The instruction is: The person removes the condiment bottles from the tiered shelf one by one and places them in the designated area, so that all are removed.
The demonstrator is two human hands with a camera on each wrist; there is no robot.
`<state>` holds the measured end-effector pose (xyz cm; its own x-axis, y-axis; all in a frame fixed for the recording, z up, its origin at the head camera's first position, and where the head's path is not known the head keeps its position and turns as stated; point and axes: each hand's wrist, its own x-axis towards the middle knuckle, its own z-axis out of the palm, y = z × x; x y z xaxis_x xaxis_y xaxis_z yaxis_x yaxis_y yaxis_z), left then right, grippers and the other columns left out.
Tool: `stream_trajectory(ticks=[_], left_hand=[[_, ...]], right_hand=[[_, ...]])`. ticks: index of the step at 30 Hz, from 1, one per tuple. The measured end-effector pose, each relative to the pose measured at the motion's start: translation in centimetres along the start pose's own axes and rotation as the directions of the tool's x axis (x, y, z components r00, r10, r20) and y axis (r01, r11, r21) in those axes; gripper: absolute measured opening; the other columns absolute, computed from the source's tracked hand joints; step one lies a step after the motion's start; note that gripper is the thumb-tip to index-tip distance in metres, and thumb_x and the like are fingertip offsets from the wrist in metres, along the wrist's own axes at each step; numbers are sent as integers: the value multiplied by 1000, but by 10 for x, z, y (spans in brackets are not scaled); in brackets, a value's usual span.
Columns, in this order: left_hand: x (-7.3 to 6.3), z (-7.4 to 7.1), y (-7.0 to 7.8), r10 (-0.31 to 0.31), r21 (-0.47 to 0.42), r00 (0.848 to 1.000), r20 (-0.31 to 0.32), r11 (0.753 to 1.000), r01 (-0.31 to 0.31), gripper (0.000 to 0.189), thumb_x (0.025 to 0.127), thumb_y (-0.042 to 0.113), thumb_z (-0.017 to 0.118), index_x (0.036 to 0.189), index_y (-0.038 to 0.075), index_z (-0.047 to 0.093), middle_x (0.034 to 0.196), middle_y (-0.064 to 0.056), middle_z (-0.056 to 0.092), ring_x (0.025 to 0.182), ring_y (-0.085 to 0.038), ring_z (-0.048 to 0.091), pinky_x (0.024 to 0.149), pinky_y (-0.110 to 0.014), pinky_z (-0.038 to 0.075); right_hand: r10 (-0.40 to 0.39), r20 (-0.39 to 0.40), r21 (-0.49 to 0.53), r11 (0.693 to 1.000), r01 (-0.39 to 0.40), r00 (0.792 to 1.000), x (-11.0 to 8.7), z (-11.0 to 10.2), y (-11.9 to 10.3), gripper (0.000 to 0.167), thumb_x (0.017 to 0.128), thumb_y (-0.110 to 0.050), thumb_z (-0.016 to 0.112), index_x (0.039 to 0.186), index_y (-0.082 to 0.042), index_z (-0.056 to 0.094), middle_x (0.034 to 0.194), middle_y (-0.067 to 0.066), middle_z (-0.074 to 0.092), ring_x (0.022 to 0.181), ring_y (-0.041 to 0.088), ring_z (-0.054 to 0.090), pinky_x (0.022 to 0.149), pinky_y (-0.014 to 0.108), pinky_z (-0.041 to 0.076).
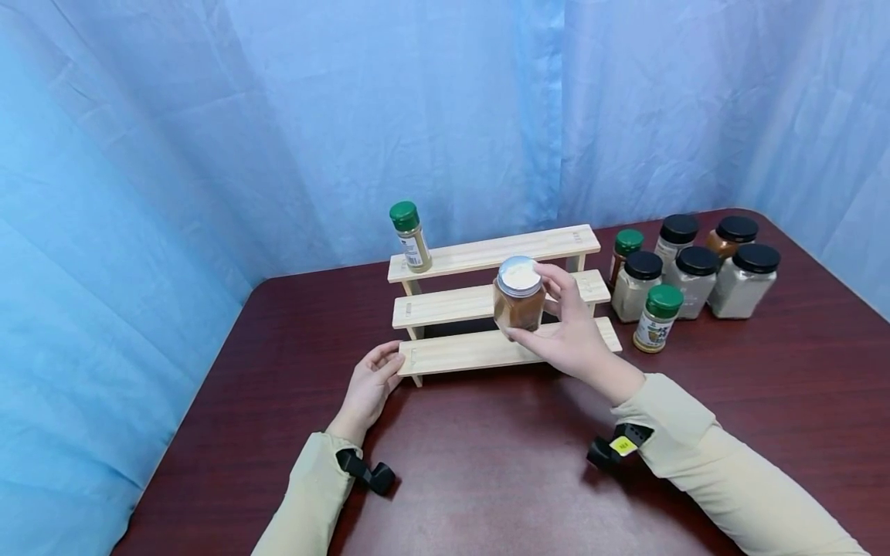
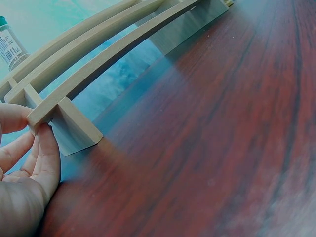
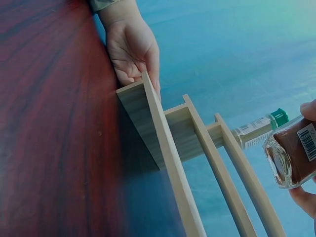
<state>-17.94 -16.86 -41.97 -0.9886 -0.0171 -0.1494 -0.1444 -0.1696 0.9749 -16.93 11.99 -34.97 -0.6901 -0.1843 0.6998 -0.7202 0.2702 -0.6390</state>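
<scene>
A three-tier pale wooden rack (image 1: 459,353) stands near the back of the table. My left hand (image 1: 366,390) pinches the left end of its lowest board between thumb and fingers, as the left wrist view also shows. In my right hand (image 1: 573,336) is a glass spice jar (image 1: 518,309) with a silver lid and brown contents. It is held upright in front of the rack, overlapping the lower two boards in the head view. The right wrist view shows its clear base and barcode label. A green-capped spice bottle (image 1: 412,238) stands on the top board's left end.
To the right of the rack, several black-lidded jars (image 1: 691,282) are grouped on the dark red table (image 1: 473,479). A green-capped bottle (image 1: 656,319) stands in front of them, another (image 1: 626,247) at their left. Behind the table hangs a blue curtain (image 1: 389,116).
</scene>
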Motion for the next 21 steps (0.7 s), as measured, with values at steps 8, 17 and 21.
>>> stream_trajectory(ticks=[8, 17, 21], left_hand=[[-1, 0, 0, 22, -20, 1000, 11, 1000, -22, 37, 93, -6, 48, 130, -13, 40, 89, 2, 55, 78, -4, 58, 70, -16, 50], [0, 0, 1, -5, -9, 1000, -4, 1000, 5, 37, 94, -5, 48, 130, -10, 42, 92, 1, 54, 79, -4, 58, 70, -17, 50], [0, 0, 1, -5, -7, 1000, -5, 1000, 5, 38, 94, -5, 48, 131, -9, 42, 93, 0, 54, 80, -4, 58, 70, -17, 50]], right_hand=[[-90, 13, 33, 995, 89, 996, -15, -11, 0, 88, 58, 26, 74, 129, 6, 26, 132, -18, 31, 121, -6, 42, 96, 10, 40], [-130, 37, 56, 990, 128, 991, -29, -29, 2, 72, 79, -13, 75, 129, 7, 27, 133, -14, 37, 123, -2, 45, 94, 10, 41], [-118, 50, 41, 992, 116, 992, -35, -37, 4, 74, 82, -29, 69, 130, 7, 26, 134, -14, 36, 123, -3, 44, 94, 9, 40]])
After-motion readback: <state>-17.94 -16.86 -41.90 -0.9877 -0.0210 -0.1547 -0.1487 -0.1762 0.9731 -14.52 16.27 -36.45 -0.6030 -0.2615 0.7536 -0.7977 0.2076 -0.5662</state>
